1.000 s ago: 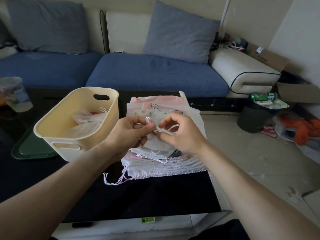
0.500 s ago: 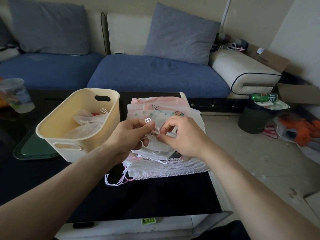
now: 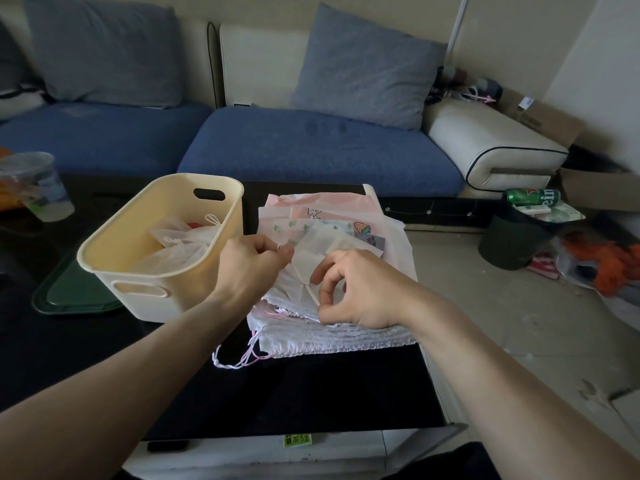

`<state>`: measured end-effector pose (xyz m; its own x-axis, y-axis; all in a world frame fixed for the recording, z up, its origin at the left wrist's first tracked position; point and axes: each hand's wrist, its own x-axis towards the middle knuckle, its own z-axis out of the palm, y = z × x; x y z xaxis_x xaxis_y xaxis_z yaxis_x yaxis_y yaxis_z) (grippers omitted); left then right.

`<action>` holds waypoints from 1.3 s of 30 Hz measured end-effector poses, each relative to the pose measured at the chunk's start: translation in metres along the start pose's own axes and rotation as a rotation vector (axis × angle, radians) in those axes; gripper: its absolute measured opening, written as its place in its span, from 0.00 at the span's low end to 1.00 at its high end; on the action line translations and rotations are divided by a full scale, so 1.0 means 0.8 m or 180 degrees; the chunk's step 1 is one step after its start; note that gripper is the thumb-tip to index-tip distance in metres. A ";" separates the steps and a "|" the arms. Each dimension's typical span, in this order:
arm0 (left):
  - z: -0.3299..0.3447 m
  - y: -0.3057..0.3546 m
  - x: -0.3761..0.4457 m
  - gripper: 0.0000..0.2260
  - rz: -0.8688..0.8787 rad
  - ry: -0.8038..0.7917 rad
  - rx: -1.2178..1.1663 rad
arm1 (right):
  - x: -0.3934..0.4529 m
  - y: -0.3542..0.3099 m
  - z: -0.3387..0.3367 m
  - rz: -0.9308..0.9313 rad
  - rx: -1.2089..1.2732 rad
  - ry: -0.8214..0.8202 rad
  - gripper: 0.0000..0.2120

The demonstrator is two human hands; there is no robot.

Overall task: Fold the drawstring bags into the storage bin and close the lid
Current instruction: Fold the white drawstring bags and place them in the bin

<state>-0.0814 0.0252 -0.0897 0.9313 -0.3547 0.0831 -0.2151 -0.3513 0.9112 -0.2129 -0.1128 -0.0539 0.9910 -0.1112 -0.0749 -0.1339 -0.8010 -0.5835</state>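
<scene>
White drawstring cord (image 3: 304, 284) runs taut between my two hands, above the stack of drawstring bags (image 3: 332, 237) on the black desk (image 3: 311, 386). Hidden: my wrists cover the near middle of the stack, so I cannot tell which bag the cord belongs to. The small top bag (image 3: 311, 261) is partly behind my fingers. Prints on the lower bags are only partly readable: a strawberry, green shapes, a pink panel.

Left hand (image 3: 247, 268): fingers curled, thumb and forefinger pinching the upper end of the cord. Right hand (image 3: 360, 289): thumb and forefinger pinching the lower end close to the gathered bag edge, the other fingers loosely bent above the bags.

Cream storage bin (image 3: 114, 244) stands just left of the stack, touching or nearly touching it; I cannot tell which. It holds translucent bags (image 3: 180, 244) with something red underneath, too covered to identify. Green lid (image 3: 65, 292) lies flat under the bin's left side, partly hidden by it. Loose pink and white cords (image 3: 239, 358) trail off the stack's near left corner onto the desk.

Around: plastic cup (image 3: 38, 188) at far left, cut off by the frame; blue sofa (image 3: 311, 147) behind the desk; dark waste bin (image 3: 512, 237) on the floor at right with a green can (image 3: 533, 197) on top.
</scene>
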 end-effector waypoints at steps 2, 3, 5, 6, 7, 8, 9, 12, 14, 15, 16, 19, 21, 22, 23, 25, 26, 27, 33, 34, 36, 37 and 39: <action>0.003 -0.001 0.003 0.13 -0.0155 0.0047 -0.0118 | -0.001 -0.003 0.000 0.0005 -0.0051 -0.0096 0.06; 0.005 0.000 0.003 0.13 -0.0195 0.0076 -0.0121 | -0.002 -0.004 -0.001 0.0001 -0.0052 -0.0111 0.06; 0.007 0.004 0.004 0.12 -0.0215 0.0139 -0.0095 | -0.002 -0.005 -0.003 -0.0013 0.0002 -0.0092 0.06; 0.007 0.005 0.004 0.12 -0.0202 0.0174 -0.0101 | -0.003 -0.006 -0.005 -0.0018 0.0041 -0.0082 0.05; 0.007 0.007 0.004 0.11 -0.0175 0.0201 -0.0108 | -0.003 -0.006 -0.007 -0.0029 0.0099 -0.0084 0.05; 0.007 0.009 0.004 0.10 -0.0132 0.0225 -0.0091 | -0.004 -0.007 -0.008 -0.0040 0.0163 -0.0109 0.05; 0.007 0.010 0.003 0.10 -0.0069 0.0243 -0.0035 | -0.005 -0.007 -0.008 -0.0051 0.0220 -0.0157 0.05; 0.010 0.013 -0.004 0.10 0.0128 0.0232 0.0148 | -0.008 -0.004 -0.008 -0.0088 0.0317 -0.0269 0.05; 0.011 0.015 -0.006 0.10 0.0176 0.0261 0.0119 | -0.010 -0.003 -0.010 -0.0105 0.0374 -0.0283 0.05; 0.011 0.016 -0.007 0.09 0.0196 0.0291 0.0088 | -0.010 -0.002 -0.011 -0.0106 0.0433 -0.0284 0.05; 0.011 0.018 -0.007 0.09 0.0220 0.0312 0.0052 | -0.012 -0.002 -0.013 -0.0104 0.0502 -0.0295 0.05; 0.013 0.023 -0.011 0.10 0.0300 0.0214 -0.0105 | -0.014 0.000 -0.019 -0.0109 0.0750 -0.0319 0.07; 0.014 0.025 -0.016 0.12 0.0419 0.0084 -0.0013 | -0.016 0.005 -0.022 -0.0066 0.1131 -0.0255 0.09; 0.013 0.026 -0.017 0.14 0.0519 0.0045 0.0062 | -0.017 0.008 -0.023 -0.0016 0.1440 -0.0197 0.09; 0.009 0.026 -0.017 0.15 0.0605 -0.0008 0.0078 | -0.017 0.012 -0.023 0.0046 0.1869 -0.0139 0.07; -0.003 0.024 -0.016 0.19 0.0667 -0.0344 -0.0045 | -0.015 0.021 -0.023 0.0237 0.2716 0.0100 0.04; -0.009 0.022 -0.015 0.21 0.0681 -0.0629 -0.0066 | -0.013 0.026 -0.022 0.0345 0.2968 0.0307 0.06; -0.014 0.020 -0.016 0.22 0.0731 -0.0908 0.0021 | -0.009 0.033 -0.021 0.0440 0.3149 0.0556 0.09; -0.008 0.016 -0.017 0.19 0.1035 -0.0694 0.0062 | 0.003 0.066 -0.025 0.0505 0.2846 0.0970 0.29; -0.006 0.019 -0.016 0.20 0.0874 -0.0584 -0.0202 | 0.002 0.068 -0.026 0.0443 0.2533 0.0788 0.33; -0.006 0.023 -0.013 0.20 0.0376 -0.0361 -0.0704 | -0.001 0.068 -0.021 0.0326 0.2093 0.0337 0.39; -0.006 0.024 -0.010 0.20 0.0150 -0.0229 -0.0805 | -0.001 0.069 -0.018 0.0270 0.1928 0.0305 0.40; -0.007 0.025 -0.006 0.18 -0.0076 0.0031 -0.0497 | 0.004 0.069 -0.018 0.0218 0.1835 0.0675 0.36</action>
<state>-0.0884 0.0248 -0.0698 0.9386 -0.3391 0.0639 -0.1453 -0.2204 0.9645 -0.2176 -0.1661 -0.0750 0.9498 -0.3129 0.0002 -0.1143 -0.3478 -0.9306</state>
